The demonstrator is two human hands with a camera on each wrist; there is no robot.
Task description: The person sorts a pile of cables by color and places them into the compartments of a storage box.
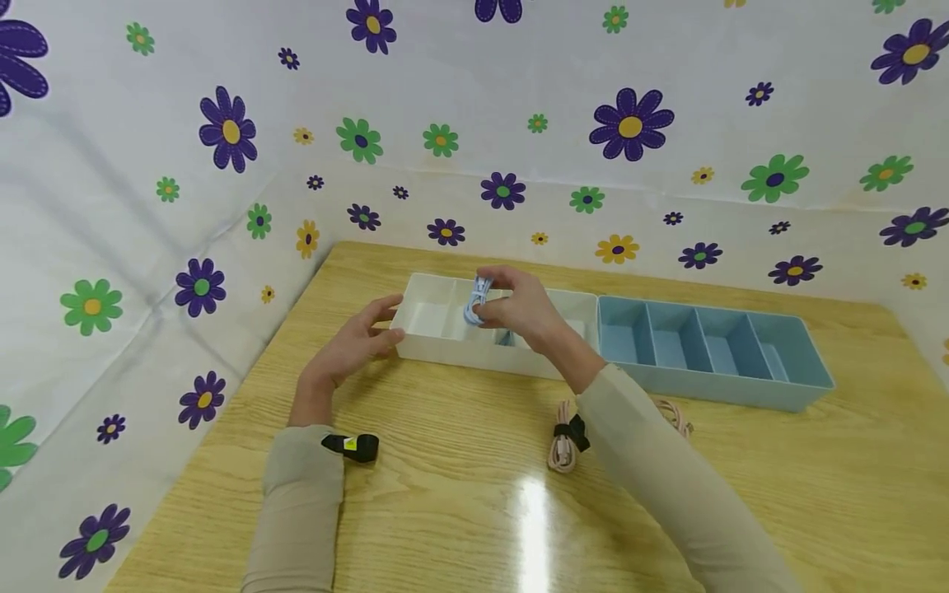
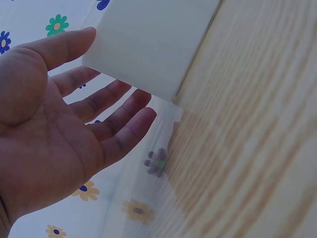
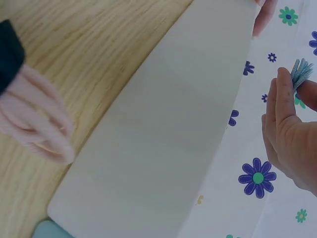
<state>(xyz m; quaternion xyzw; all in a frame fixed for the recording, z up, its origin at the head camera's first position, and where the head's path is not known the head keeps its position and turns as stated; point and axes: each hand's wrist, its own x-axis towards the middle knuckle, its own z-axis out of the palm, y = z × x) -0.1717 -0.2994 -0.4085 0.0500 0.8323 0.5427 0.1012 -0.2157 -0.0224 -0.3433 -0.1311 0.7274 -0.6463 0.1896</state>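
Observation:
My right hand (image 1: 521,306) pinches a bundled light blue cable (image 1: 479,298) above the white divided organizer box (image 1: 474,352). In the right wrist view, looped strands of the cable (image 3: 300,73) stick out between thumb and fingers. Another bluish item (image 1: 507,338) shows inside a compartment below that hand, mostly hidden. At the box's left end is my left hand (image 1: 359,342), its thumb and fingers spread and loosely bent about the corner. The left wrist view shows that hand (image 2: 64,124) with fingertips at the end wall of the white box (image 2: 148,44).
A light blue divided box (image 1: 712,383) stands against the white box's right end. On the wooden table (image 1: 445,511) lies a pink cable (image 1: 562,453) with a black strap. A second pink cable (image 1: 673,417) is partly behind my right forearm. Flowered cloth (image 1: 474,107) hangs behind.

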